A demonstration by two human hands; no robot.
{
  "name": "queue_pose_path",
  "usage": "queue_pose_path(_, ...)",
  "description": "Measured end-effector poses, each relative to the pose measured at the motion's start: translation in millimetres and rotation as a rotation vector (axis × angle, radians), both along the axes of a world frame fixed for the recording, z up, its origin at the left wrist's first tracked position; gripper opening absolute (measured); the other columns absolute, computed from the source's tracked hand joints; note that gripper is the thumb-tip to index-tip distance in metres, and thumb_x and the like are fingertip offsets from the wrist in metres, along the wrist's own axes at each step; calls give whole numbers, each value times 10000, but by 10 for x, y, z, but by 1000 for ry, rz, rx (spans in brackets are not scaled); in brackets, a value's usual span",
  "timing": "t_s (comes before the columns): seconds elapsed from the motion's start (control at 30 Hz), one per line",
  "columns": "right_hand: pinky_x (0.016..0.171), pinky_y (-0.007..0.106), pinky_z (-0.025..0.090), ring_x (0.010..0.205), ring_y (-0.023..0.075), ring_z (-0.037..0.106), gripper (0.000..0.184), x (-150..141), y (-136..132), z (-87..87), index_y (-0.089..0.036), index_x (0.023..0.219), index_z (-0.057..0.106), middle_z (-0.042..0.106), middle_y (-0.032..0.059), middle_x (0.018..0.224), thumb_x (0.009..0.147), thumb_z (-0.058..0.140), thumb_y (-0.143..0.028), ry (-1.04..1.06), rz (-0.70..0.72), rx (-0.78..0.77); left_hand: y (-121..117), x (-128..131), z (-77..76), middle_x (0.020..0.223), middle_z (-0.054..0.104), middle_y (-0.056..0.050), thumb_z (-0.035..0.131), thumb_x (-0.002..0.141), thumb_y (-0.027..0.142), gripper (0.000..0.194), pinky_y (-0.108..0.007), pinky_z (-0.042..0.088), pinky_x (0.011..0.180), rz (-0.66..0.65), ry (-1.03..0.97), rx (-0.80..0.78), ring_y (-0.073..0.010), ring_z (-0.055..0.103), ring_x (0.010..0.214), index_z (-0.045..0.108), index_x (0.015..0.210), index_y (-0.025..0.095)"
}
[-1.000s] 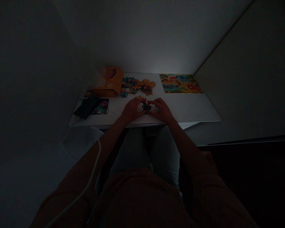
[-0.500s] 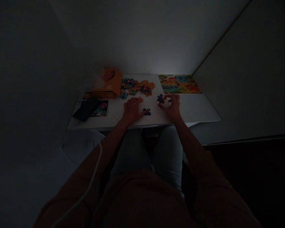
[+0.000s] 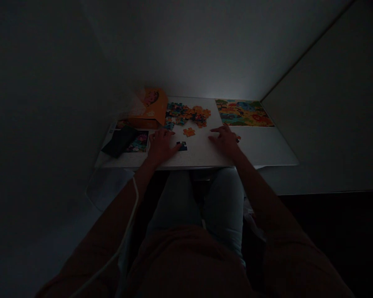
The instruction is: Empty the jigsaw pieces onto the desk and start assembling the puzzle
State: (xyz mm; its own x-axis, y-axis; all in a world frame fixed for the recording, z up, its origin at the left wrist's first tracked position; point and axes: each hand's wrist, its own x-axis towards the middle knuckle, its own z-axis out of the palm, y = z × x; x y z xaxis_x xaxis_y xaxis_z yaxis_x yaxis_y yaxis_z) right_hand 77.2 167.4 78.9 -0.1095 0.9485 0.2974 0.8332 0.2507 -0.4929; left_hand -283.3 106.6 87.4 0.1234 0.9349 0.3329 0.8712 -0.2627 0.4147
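On the white table, my left hand (image 3: 161, 145) is open, its thumb at the edge of a dark blue-green puzzle piece (image 3: 182, 146) lying near the front. An orange puzzle piece (image 3: 189, 132) lies by itself between my hands. My right hand (image 3: 224, 140) is open, fingers apart and pointing left, with nothing seen between them. Just past its outer side, partly covered by the hand, shows another puzzle piece (image 3: 238, 139) with orange on it. Behind my hands lies a heap of loose puzzle pieces (image 3: 189, 114), teal on the left and orange on the right.
A colourful animal picture sheet (image 3: 244, 112) lies at the back right. At the back left stands an orange box (image 3: 155, 108) beside clear plastic. A dark packet (image 3: 119, 141) covers part of a flower picture card (image 3: 139, 142). A white cable (image 3: 136, 194) crosses near my left arm.
My right hand has let go of the blue-and-orange puzzle piece, which now lies beside it on the right. My left hand has moved off the orange piece, leaving it on the table.
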Motion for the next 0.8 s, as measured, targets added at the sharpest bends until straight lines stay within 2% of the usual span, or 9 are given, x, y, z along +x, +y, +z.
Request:
queue_pose_path(0.03,1185,671,605,1144,371,808,433,-209,57,0,-272,1446,865,739,201,1523,1069,821,-480,-27,114,-21,-1,10,2,1583,723,-218,794,1014,642,598,-749,475,1291,4,-3,2,-474,610,1522,737,1485,279)
queue_pose_path(0.1,1168,658,639,1293,420,796,549,-569,177,27,-275,1577,811,707,219,1604,1094,795,-535,-59,240,-58,-4,23,14,1577,726,-209,818,1003,625,573,-745,483,1289,16,-4,-4,-468,616,1515,746,1461,289)
queue_pose_path(0.17,1162,644,657,1406,450,762,597,-807,281,81,-284,1598,801,675,223,1675,1095,804,-604,-92,286,-86,-8,28,30,1571,727,-204,841,991,610,566,-738,488,1288,19,0,-19,-466,620,1515,750,1450,290)
queue_pose_path(0.23,1137,629,670,1413,459,765,553,-916,340,138,-282,1511,846,676,218,1694,1095,810,-645,-128,291,-100,-10,29,37,1564,727,-202,847,991,592,555,-729,490,1287,21,4,-23,-465,617,1522,752,1445,286)
queue_pose_path(0.37,1059,589,673,1283,434,810,497,-870,297,193,-259,1320,897,759,208,1600,1180,655,-670,-128,250,-61,5,25,10,1520,743,-204,841,993,577,513,-730,501,1264,20,-8,3,-466,625,1495,766,1407,283)
queue_pose_path(0.5,1000,548,647,1109,386,803,739,-672,180,201,-264,1120,877,867,178,1217,1199,426,-844,128,143,18,22,14,-16,1469,769,-190,826,988,655,509,-724,525,1228,-23,-32,34,-463,642,1446,783,1358,309)
queue_pose_path(0.6,902,507,622,921,335,749,891,-518,102,221,-268,992,817,820,135,974,1104,372,-1031,232,95,42,21,12,1,1498,755,-199,858,953,678,566,-729,512,1242,-36,-11,17,-477,636,1460,789,1365,296)
queue_pose_path(0.7,864,474,604,880,300,703,930,-425,30,241,-282,941,771,779,105,943,1028,383,-1122,232,113,33,21,15,15,1521,738,-209,893,919,675,611,-739,498,1251,-30,0,-13,-497,626,1481,792,1378,286)
queue_pose_path(0.8,889,473,603,898,293,697,882,-397,-9,241,-285,925,770,770,108,983,1047,433,-1091,177,189,0,28,14,-3,1507,743,-206,870,927,723,616,-752,496,1243,-36,-23,-2,-504,624,1482,787,1368,301)
